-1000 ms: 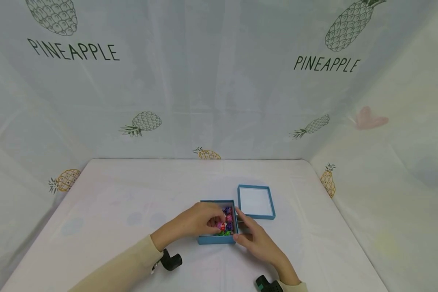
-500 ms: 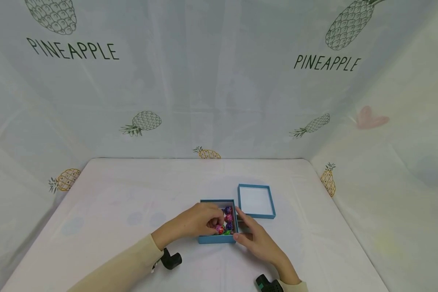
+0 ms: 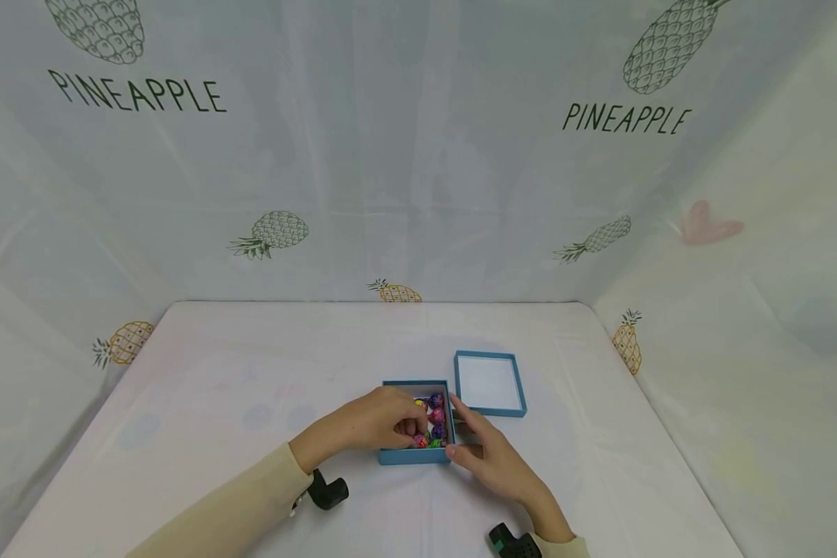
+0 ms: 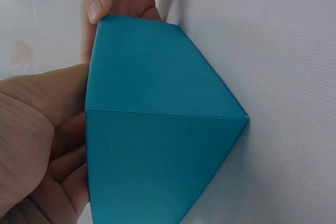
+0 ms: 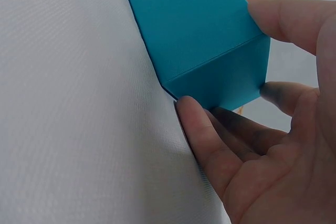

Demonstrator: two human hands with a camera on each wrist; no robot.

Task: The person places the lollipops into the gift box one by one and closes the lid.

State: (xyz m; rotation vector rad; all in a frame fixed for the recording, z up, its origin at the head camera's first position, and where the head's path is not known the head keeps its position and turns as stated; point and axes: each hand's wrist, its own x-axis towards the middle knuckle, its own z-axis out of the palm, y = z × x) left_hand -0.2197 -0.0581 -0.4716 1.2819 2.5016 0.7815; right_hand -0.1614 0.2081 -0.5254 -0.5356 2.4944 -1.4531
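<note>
My left hand (image 3: 389, 418) reaches over the left wall into a blue box (image 3: 414, 457), its fingers curled down inside. Thumb and fingertips pinch a pink-red wrapped candy (image 3: 421, 441) near the front of the box. More round wrapped candies (image 3: 437, 416), purple, pink, yellow and green, lie along the right side; the palm hides the left part. My right hand (image 3: 490, 457) rests against the right wall, fingers extended, thumb at the near corner. In the right wrist view, its fingers (image 5: 197, 124) touch the box's side. The left wrist view shows the box's outer walls (image 4: 157, 66), not its contents.
The blue box lid (image 3: 490, 382), white inside, lies inner side up behind and right of the box. A white cloth covers the table (image 3: 251, 349). Pineapple-print curtains (image 3: 418, 155) hang behind and at the sides.
The pink-red candy at my left fingertips has shifted slightly toward the front left of the box. A yellow candy now shows beside the left hand. The right hand stays in place.
</note>
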